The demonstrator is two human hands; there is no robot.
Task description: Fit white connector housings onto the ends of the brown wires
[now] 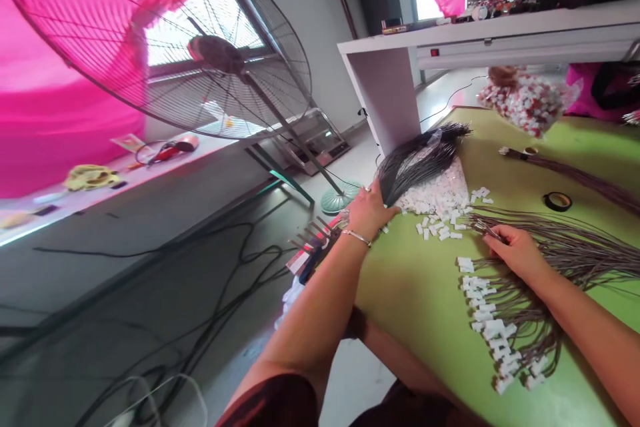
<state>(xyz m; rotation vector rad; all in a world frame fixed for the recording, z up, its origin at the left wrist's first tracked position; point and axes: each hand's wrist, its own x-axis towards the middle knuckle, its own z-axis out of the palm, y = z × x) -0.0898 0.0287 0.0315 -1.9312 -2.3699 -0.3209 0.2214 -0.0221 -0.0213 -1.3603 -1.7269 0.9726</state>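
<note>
My right hand (pixel 517 253) pinches the metal-tipped ends of a few thin brown wires (pixel 484 227) above the green table. Below it, a row of white plastic connectors (pixel 483 307) lies fitted on brown wires. More brown wires (pixel 585 247) stretch off to the right. My left hand (pixel 367 210), with a bracelet at the wrist, rests at the table's left edge, thumb stretched out and fingers apart. It lies beside a bundle of black wires (pixel 415 160); whether it touches them I cannot tell. Loose white connector housings (pixel 440 220) spill from a heap under that bundle.
On the green table (pixel 400 280) lie a roll of black tape (pixel 557 201) and another tied wire bundle (pixel 575 173). A bag of red and white parts (pixel 530 103) sits at the back. Hand tools (pixel 315 247) stand by the left edge; a large fan (pixel 220 53) is beyond.
</note>
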